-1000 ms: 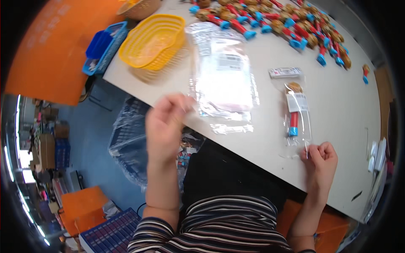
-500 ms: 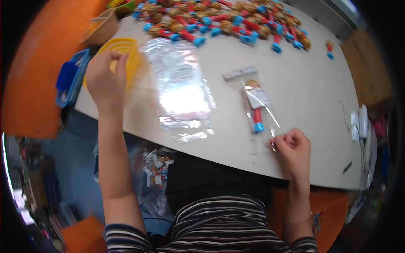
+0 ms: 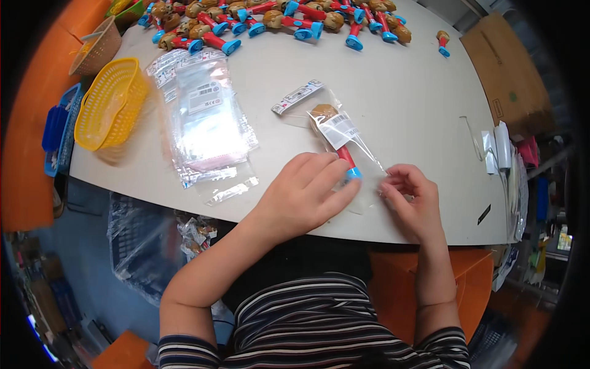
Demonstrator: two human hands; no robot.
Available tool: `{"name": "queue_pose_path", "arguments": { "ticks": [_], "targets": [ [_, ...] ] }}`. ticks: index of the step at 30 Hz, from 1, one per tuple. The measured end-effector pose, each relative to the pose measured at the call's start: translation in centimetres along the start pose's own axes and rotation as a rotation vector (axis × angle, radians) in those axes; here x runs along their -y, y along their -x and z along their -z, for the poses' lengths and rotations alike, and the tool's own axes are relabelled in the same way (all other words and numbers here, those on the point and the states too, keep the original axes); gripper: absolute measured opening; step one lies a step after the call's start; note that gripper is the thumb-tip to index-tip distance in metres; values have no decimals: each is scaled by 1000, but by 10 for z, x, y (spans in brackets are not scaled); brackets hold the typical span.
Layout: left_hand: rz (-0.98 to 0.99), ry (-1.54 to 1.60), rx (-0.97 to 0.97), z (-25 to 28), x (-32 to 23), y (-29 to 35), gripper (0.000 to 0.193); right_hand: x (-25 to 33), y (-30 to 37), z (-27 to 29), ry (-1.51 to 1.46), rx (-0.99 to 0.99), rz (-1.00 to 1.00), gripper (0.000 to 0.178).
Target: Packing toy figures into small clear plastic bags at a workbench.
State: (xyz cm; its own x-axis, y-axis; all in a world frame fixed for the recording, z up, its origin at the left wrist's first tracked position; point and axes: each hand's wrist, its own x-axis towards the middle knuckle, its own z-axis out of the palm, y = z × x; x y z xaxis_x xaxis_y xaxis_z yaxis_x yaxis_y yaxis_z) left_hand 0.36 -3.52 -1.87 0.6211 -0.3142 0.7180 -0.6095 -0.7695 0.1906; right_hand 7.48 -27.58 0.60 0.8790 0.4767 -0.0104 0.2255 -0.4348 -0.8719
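A clear plastic bag [image 3: 372, 160] with a patterned header lies on the table in front of me. Inside it is a toy with a brown rounded head [image 3: 324, 112], a red handle and a blue end; a white label [image 3: 340, 130] covers part of it. My left hand [image 3: 307, 192] rests over the lower handle, fingers stretched and thumb apart beside the blue end. At the bag's lower right edge, my right hand [image 3: 410, 195] has its thumb and fingers closed on the plastic. A stack of flat clear bags [image 3: 209, 132] lies to the left.
Several red-and-blue toys [image 3: 283, 21] are heaped at the far edge, with a single toy [image 3: 443, 43] apart at right. A yellow basket [image 3: 114, 104], a tan basket [image 3: 98, 46] and a blue basket [image 3: 61, 129] line the left. A cardboard box [image 3: 507, 74] stands far right.
My left hand has moved right, from the yellow basket to the bagged toy. My right hand remains at the bag's edge. The whole view has shifted, so the table items appear farther left and up.
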Motion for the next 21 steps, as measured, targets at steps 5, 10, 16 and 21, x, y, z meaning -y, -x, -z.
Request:
{"name": "queue_pose_path", "arguments": {
  "ticks": [5, 10, 16, 21],
  "targets": [
    [-78, 2, 30, -16, -13, -4, 29, 0, -4, 8, -70, 121, -11, 29],
    [47, 32, 122, 8, -12, 18, 25, 1, -4, 10, -43, 221, -59, 29],
    [203, 44, 70, 15, -18, 43, 28, 2, -5, 6, 169, 250, 254, 39],
    [195, 39, 13, 12, -22, 47, 27, -6, -13, -3, 495, 149, 815, 41]
  ]
}}
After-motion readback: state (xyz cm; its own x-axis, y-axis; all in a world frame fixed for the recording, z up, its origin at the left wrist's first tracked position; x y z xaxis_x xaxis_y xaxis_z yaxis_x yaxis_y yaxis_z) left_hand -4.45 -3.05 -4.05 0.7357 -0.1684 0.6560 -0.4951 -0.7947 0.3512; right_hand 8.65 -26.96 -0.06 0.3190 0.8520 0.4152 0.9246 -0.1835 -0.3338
